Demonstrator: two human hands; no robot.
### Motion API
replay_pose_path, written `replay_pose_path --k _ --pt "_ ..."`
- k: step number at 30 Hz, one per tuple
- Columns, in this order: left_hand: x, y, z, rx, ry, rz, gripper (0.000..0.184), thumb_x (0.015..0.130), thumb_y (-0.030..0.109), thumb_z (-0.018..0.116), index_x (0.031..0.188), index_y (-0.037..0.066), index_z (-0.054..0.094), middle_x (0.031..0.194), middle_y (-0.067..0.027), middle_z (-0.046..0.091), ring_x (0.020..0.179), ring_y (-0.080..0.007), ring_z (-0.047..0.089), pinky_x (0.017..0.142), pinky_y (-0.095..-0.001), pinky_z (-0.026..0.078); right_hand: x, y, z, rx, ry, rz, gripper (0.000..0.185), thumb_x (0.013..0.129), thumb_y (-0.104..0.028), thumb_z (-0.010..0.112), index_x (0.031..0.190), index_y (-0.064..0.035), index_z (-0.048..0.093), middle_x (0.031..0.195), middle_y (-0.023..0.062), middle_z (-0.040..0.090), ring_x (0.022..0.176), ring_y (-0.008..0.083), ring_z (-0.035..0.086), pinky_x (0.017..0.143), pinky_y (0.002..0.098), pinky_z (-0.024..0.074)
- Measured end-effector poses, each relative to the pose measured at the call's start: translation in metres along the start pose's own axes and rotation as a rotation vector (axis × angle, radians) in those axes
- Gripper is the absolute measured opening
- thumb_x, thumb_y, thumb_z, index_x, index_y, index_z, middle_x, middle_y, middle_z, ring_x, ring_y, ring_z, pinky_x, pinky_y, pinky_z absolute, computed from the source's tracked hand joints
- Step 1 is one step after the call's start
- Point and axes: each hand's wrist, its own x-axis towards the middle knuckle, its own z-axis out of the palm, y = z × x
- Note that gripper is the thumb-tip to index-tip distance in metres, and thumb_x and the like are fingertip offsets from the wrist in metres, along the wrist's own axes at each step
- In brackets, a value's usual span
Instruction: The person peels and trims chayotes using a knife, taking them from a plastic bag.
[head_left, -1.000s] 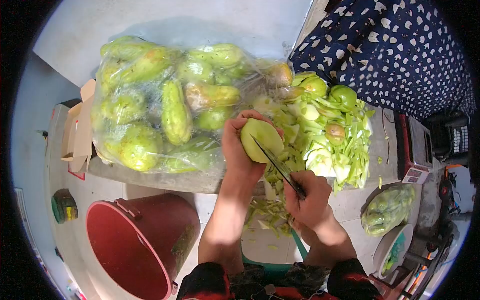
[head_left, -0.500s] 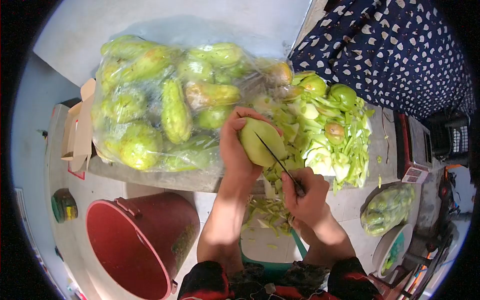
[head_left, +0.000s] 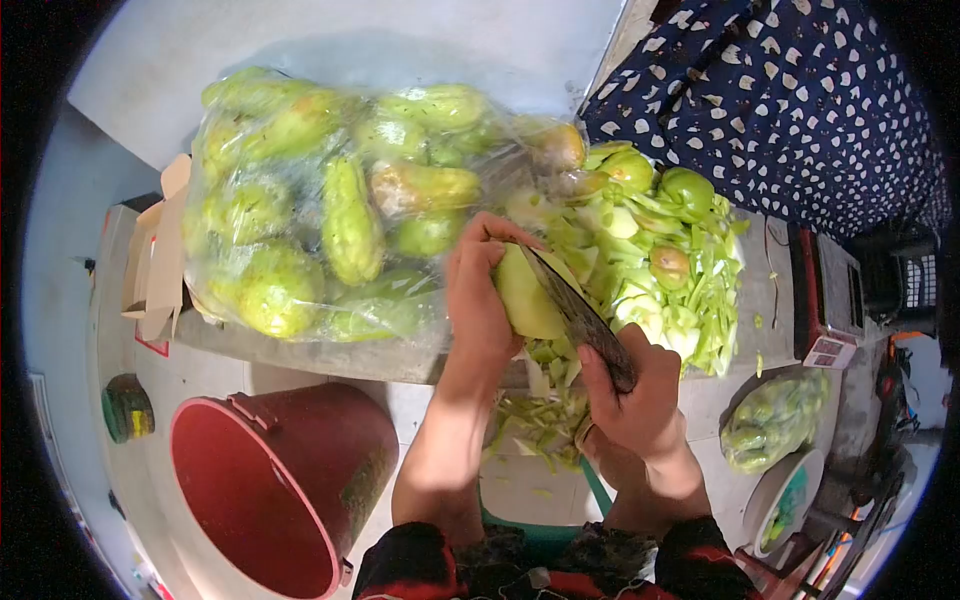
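Note:
My left hand point(head_left: 477, 310) is wrapped around a peeled, pale green papaya point(head_left: 524, 298), holding it over the near edge of the work surface. In my right hand point(head_left: 645, 400) is a knife point(head_left: 570, 305) with a broad dark blade, its handle hidden in my fist. The blade lies along the right side of the papaya, its tip near the top; whether it is cutting in I cannot tell. Right behind my hands, a heap of green peelings point(head_left: 705, 335) covers the surface, with a few whole green fruits point(head_left: 687, 193) on it.
A clear plastic bag point(head_left: 300, 205) of green papayas fills the left of the surface point(head_left: 410, 366). Below stands a red bucket point(head_left: 330, 470). Peelings point(head_left: 540, 425) lie on the floor. At right are another filled bag point(head_left: 775, 420), a white tub point(head_left: 808, 470) and a person's patterned clothing point(head_left: 760, 100).
The knife has turned so its broad side shows, and its blade now reaches farther up the papaya. My right hand has shifted slightly right and down. The papaya has turned in my left hand.

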Motion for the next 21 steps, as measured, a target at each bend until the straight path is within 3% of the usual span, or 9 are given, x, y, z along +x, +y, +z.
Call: replay_pose_path --k 5,7,8,11,13,17,19,20,21 --pt "-0.003 0.002 0.008 0.077 0.050 0.050 0.025 0.083 0.025 0.040 0.088 0.003 0.051 0.075 -0.0150 0.057 0.065 -0.0323 0.061 0.063 -0.0435 0.053 0.000 0.005 0.004 -0.009 0.014 -0.055 0.018 0.086 -0.015 0.065 0.081 -0.0032 0.053 0.063 0.0202 0.058 0.056 0.0417 0.059 0.048 0.0447 0.0439" --pt "-0.005 0.001 0.015 -0.271 0.036 -0.120 0.025 0.083 0.025 0.040 0.087 0.003 0.051 0.074 -0.0145 0.056 0.063 -0.0314 0.060 0.064 -0.0442 0.054 -0.003 0.010 0.012 -0.022 0.117 -0.117 0.016 0.085 -0.015 0.065 0.082 -0.0030 0.054 0.064 0.0202 0.059 0.056 0.0415 0.059 0.048 0.0446 0.0436" --pt "-0.006 0.001 0.016 -0.271 0.035 -0.120 0.025 0.083 0.025 0.040 0.087 0.003 0.051 0.074 -0.0145 0.056 0.063 -0.0314 0.060 0.064 -0.0442 0.054 -0.003 0.013 0.015 -0.022 0.118 -0.118 0.016 0.085 -0.015 0.065 0.082 -0.0030 0.054 0.064 0.0202 0.059 0.056 0.0415 0.059 0.048 0.0446 0.0436" --pt "-0.006 0.002 0.015 -0.223 0.004 -0.115 0.025 0.083 0.025 0.039 0.085 0.003 0.050 0.074 -0.0152 0.056 0.063 -0.0317 0.060 0.063 -0.0444 0.053 -0.004 0.014 0.014 0.062 0.140 -0.099 0.014 0.084 -0.014 0.065 0.084 -0.0027 0.057 0.065 0.0203 0.060 0.057 0.0414 0.059 0.049 0.0438 0.0452" --pt "-0.005 0.006 0.009 0.209 -0.005 0.077 0.025 0.083 0.026 0.039 0.085 0.003 0.050 0.074 -0.0155 0.056 0.063 -0.0324 0.060 0.062 -0.0438 0.053 -0.001 0.003 0.003 0.084 0.010 0.081 0.014 0.083 -0.015 0.066 0.085 -0.0025 0.060 0.066 0.0206 0.060 0.059 0.0409 0.061 0.051 0.0431 0.0467" --pt "-0.005 0.002 0.012 0.071 -0.009 0.038 0.025 0.083 0.025 0.039 0.085 0.003 0.050 0.073 -0.0150 0.055 0.063 -0.0319 0.061 0.061 -0.0428 0.052 -0.003 0.013 0.018 0.034 0.166 -0.092 0.014 0.085 -0.014 0.065 0.084 -0.0017 0.060 0.065 0.0210 0.060 0.058 0.0386 0.061 0.051 0.0417 0.0463" --pt "-0.007 -0.001 0.015 -0.177 0.016 -0.098 0.024 0.083 0.024 0.039 0.087 0.003 0.050 0.074 -0.0142 0.056 0.064 -0.0316 0.061 0.062 -0.0422 0.052 0.000 0.011 0.018 -0.013 0.165 -0.181 0.022 0.085 -0.011 0.069 0.079 0.0035 0.054 0.051 0.0061 0.048 0.044 0.0129 0.044 0.042 0.0293 0.0353" --pt "-0.008 0.000 0.012 -0.179 0.022 -0.096 0.024 0.083 0.024 0.039 0.087 0.003 0.050 0.074 -0.0142 0.056 0.064 -0.0316 0.061 0.062 -0.0422 0.052 0.001 0.010 0.015 -0.013 0.158 -0.182 0.022 0.085 -0.011 0.069 0.079 0.0035 0.054 0.051 0.0061 0.048 0.044 0.0129 0.044 0.042 0.0293 0.0353" --pt "-0.007 0.004 0.008 0.156 -0.007 0.033 0.024 0.083 0.025 0.039 0.087 0.003 0.050 0.075 -0.0143 0.056 0.065 -0.0322 0.061 0.063 -0.0428 0.052 0.003 0.008 0.011 0.018 0.099 -0.077 0.021 0.086 -0.012 0.068 0.079 0.0023 0.054 0.055 0.0109 0.051 0.047 0.0206 0.049 0.045 0.0328 0.0384"
